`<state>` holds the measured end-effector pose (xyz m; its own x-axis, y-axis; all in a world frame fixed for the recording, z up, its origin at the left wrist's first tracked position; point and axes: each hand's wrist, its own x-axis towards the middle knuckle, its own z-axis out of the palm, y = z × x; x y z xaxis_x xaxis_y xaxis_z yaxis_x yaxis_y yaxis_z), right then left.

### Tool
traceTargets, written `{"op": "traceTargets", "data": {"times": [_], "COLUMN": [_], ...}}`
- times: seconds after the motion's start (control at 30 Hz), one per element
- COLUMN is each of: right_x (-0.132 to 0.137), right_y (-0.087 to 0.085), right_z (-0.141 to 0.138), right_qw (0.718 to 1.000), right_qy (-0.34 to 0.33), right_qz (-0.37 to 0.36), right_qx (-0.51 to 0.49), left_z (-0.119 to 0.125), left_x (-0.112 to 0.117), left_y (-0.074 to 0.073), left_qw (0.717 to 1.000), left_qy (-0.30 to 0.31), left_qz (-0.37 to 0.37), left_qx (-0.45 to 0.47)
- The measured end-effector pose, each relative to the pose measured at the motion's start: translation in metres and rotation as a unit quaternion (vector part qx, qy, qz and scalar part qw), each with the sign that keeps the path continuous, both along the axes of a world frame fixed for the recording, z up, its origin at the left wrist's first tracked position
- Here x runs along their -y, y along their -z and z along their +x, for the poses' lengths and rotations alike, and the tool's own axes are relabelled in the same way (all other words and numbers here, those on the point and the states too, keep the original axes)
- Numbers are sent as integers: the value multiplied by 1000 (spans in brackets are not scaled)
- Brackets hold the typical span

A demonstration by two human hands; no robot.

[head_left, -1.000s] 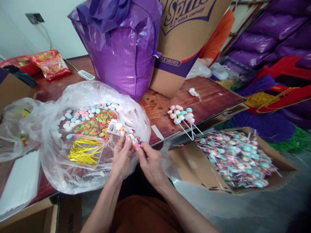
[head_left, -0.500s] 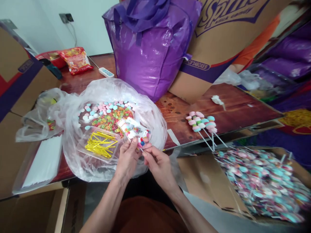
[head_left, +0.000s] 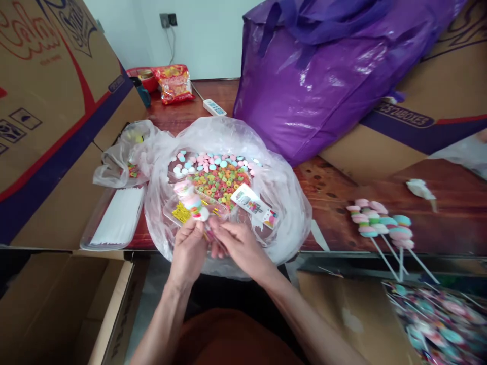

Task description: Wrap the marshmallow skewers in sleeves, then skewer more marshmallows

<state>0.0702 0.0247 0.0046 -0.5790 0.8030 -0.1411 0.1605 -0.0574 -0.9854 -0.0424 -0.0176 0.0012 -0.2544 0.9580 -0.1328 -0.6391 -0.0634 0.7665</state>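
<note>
My left hand (head_left: 189, 248) is closed around the lower end of a marshmallow candy stick (head_left: 193, 202). Its pink, white and blue pieces rise above the fingers, leaning left. Close against it, my right hand (head_left: 234, 246) has its fingers curled in a pinch beneath the candy. Something pinkish and clear shows between the hands, too blurred to name. Just behind the candy is a clear box of yellow twist ties (head_left: 180, 213), partly hidden. Farther back lie fruit-coloured candy rings (head_left: 222, 182) and pastel marshmallow pieces (head_left: 205, 163). A printed white packet (head_left: 253, 205) rests right of the rings.
Clear plastic sheeting (head_left: 292, 203) spreads under the candies. White sticks (head_left: 118, 215) lie in a tray at left. Several finished candy sticks (head_left: 380, 220) overhang the right edge, above a pile of wrapped ones (head_left: 437, 324). A purple bag (head_left: 315, 86) and cartons (head_left: 57, 132) stand around.
The view has swung left, so things sit farther right. The candy stick now stands above my left fist; earlier it was low between my fingers. The printed packet now shows apart from it.
</note>
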Motion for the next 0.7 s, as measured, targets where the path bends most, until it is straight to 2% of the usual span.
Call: {"op": "traceTargets", "data": {"times": [0.03, 0.07, 0.13, 0.2, 0.23, 0.3, 0.43, 0.53, 0.6, 0.63, 0.7], "right_x": [-4, -8, -18, -27, -31, -37, -42, -43, -45, -46, -47], "right_y": [-3, -6, -8, -5, -2, 3, 7, 6, 6, 6, 6], "right_z": [-6, -11, -21, -28, -31, -33, -31, -28, -25, -22, -16], "right_qw": [992, 966, 882, 802, 775, 744, 720, 720, 739, 759, 823], "right_qy": [-34, -53, -59, -73, -90, -127, -163, -147, -113, -92, -41], "right_qz": [88, 180, 329, 403, 423, 450, 484, 488, 473, 455, 405], "right_qx": [86, 175, 333, 434, 460, 477, 469, 471, 466, 456, 396], "left_z": [-9, -18, -33, -45, -49, -52, -47, -43, -42, -42, -41], "left_x": [1, 2, 4, 7, 8, 9, 6, 1, -2, -3, -5], "left_y": [1, 3, 8, 11, 13, 14, 17, 18, 16, 15, 13], "left_qw": [999, 997, 991, 989, 989, 989, 989, 988, 988, 989, 990], "left_qy": [-37, -75, -130, -145, -143, -138, -140, -150, -147, -143, -131], "left_qz": [4, 4, -2, -22, -32, -46, -45, -34, -34, -36, -47], "left_qx": [1, -1, -11, -17, -17, -11, 0, -3, -12, -17, -20]}}
